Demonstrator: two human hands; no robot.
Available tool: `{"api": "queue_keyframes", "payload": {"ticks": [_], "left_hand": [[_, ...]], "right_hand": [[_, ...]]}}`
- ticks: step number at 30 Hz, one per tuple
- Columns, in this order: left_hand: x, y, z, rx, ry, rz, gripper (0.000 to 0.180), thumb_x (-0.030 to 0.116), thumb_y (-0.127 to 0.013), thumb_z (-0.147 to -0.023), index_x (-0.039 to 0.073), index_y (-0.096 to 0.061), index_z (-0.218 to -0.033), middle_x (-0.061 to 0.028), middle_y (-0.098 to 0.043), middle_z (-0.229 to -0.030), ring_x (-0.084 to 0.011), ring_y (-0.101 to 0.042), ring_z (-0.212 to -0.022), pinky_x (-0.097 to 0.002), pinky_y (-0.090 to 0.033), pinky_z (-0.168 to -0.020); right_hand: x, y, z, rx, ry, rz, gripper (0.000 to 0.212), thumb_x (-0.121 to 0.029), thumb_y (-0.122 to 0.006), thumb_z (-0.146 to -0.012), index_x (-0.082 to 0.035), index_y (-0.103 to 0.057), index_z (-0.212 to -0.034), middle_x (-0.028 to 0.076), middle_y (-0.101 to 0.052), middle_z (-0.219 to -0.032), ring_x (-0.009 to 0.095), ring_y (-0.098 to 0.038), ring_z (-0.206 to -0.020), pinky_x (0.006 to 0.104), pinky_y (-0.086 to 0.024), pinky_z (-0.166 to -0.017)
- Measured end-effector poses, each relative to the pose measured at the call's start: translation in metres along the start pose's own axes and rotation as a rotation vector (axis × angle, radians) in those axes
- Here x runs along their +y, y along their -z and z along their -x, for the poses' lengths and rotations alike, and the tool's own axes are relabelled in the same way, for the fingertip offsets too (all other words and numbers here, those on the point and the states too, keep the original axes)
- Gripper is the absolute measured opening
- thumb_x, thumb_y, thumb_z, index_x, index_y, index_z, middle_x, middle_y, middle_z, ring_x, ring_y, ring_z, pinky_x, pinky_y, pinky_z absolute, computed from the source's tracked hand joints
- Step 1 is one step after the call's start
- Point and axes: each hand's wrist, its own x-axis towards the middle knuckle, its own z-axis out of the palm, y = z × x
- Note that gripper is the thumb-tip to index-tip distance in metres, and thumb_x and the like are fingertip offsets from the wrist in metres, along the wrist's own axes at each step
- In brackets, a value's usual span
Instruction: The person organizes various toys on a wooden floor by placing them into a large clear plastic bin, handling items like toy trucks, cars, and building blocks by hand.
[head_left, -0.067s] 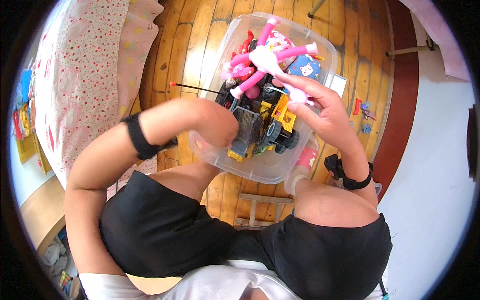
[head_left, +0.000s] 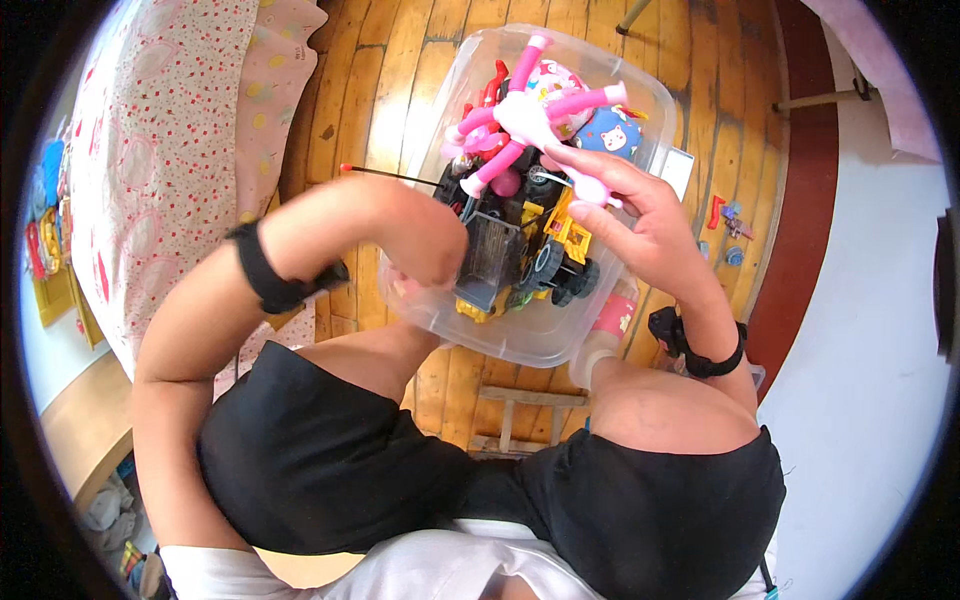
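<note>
A pink-and-white toy animal with tube legs (head_left: 524,118) is in my right hand (head_left: 635,205), its narrow pink head end pinched between thumb and fingers. It lies over a clear plastic bin (head_left: 535,345) full of toys. My left hand (head_left: 428,243) is at the bin's left side, bent inward beside a toy vehicle with a dark clear bed (head_left: 490,258); its fingers are hidden and smeared by motion. Right of that vehicle sits a yellow toy truck with black wheels (head_left: 566,245). A blue ball-like toy with a white animal face (head_left: 608,132) is at the bin's far right.
A thin black rod with a red tip (head_left: 392,175) sticks out over the bin's left rim. Small toys (head_left: 735,222) lie on the wooden floor to the right. A bed with a flowered cover (head_left: 165,130) stands left; a small wooden stool (head_left: 530,398) is between my legs.
My left hand and forearm have shifted slightly left. The pink-and-white toy has moved a little left with my right hand, which keeps its hold.
</note>
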Motion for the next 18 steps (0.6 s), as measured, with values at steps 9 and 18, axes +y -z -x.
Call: {"api": "queue_keyframes", "payload": {"ticks": [9, 18], "left_hand": [[-0.008, 0.036, 0.082, 0.612, 0.417, 0.333, 0.041, 0.027, -0.052, -0.101, -0.004, -0.069, -0.080, -0.0127, -0.072, -0.073, -0.0196, -0.071, -0.067, -0.0330, -0.057, -0.065], [0.014, 0.025, 0.080, 0.699, 0.268, 0.374, 0.046, 0.034, -0.052, -0.102, -0.003, -0.071, -0.082, -0.0109, -0.071, -0.072, -0.0185, -0.069, -0.065, -0.0324, -0.056, -0.065]], "right_hand": [[-0.018, -0.020, -0.011, -0.199, -0.064, 0.123, 0.054, -0.025, -0.081, -0.082, -0.005, -0.064, -0.129, 0.014, -0.069, -0.103, 0.021, -0.063, -0.078, 0.0308, -0.052, -0.069], [-0.037, -0.033, -0.014, -0.465, -0.031, -0.016, 0.052, -0.035, -0.083, -0.079, -0.005, -0.069, -0.120, 0.010, -0.070, -0.091, 0.021, -0.065, -0.074, 0.0319, -0.053, -0.065]]}}
